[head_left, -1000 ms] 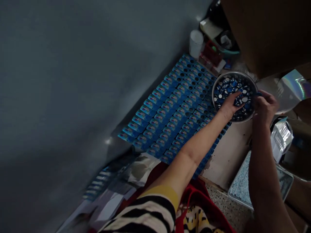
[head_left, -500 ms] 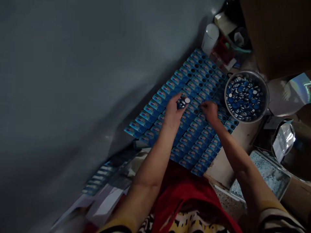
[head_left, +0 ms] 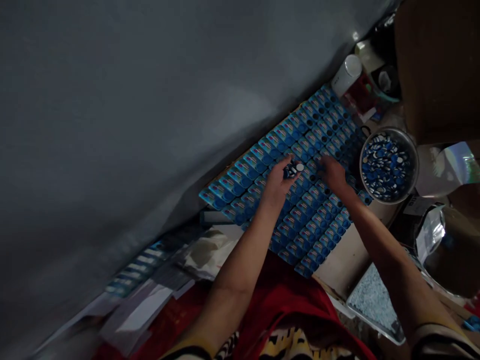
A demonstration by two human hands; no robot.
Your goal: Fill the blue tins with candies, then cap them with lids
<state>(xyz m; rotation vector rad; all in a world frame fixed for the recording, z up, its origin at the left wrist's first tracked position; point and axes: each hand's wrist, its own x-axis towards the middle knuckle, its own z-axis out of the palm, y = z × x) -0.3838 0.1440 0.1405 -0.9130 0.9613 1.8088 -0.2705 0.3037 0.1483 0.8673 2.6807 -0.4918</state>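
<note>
Rows of blue printed cards [head_left: 298,220] cover the slanted work surface, many with a round spot at one end, some dark and some blue. Over the middle rows, my left hand [head_left: 279,180] is closed around several small round blue-and-white discs [head_left: 293,171], one white face turned up. My right hand [head_left: 333,174] is just to the right, low over the cards. Motion smears its fingertips, so whether a disc is in them cannot be made out. To its right stands a round metal bowl [head_left: 417,172] holding a heap of the same discs.
A grey wall [head_left: 131,100] runs along the left side. At the far end stand a white cylindrical container [head_left: 348,74] and a red box [head_left: 360,95]. A clear tray of pale bits [head_left: 377,300] lies at lower right, near a cardboard box [head_left: 438,70]. Papers [head_left: 144,310] lie lower left.
The whole view has shifted, with the cards and bowl appearing further right and slightly lower. My left hand still holds the discs; my right hand stays over the cards, its fingers now more blurred.
</note>
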